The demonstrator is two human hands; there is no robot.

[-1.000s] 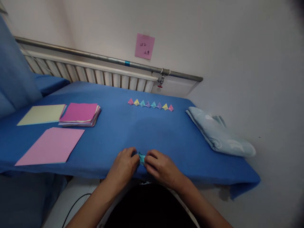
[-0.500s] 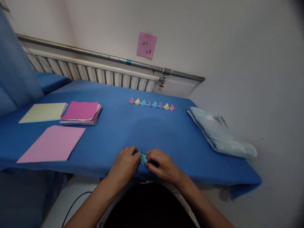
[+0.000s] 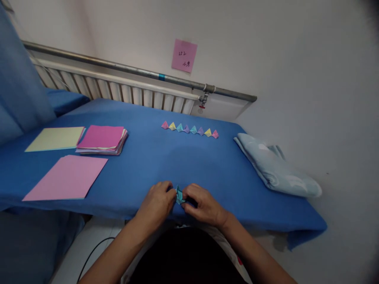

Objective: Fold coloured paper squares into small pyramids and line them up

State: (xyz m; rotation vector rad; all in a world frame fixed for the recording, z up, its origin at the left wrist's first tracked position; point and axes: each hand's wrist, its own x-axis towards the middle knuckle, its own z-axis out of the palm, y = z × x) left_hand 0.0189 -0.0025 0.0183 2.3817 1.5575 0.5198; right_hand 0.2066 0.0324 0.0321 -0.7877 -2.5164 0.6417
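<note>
Currently, the folded teal paper (image 3: 179,196) looks small and creased, 1 point jutting up. It sits between the left hand (image 3: 157,202), which pinches its left side, and the right hand (image 3: 205,206), whose thumb and forefinger clamp its right, near the front edge of the blue cloth (image 3: 142,154). Compared with 1 second ago, more teal shows and that forefinger arches wider from the thumb.

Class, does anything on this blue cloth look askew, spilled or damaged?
Only slightly: at the left, the magenta-topped paper stack isn't squared up; its layers jut out unevenly. Nothing looks spilled or damaged.
</note>
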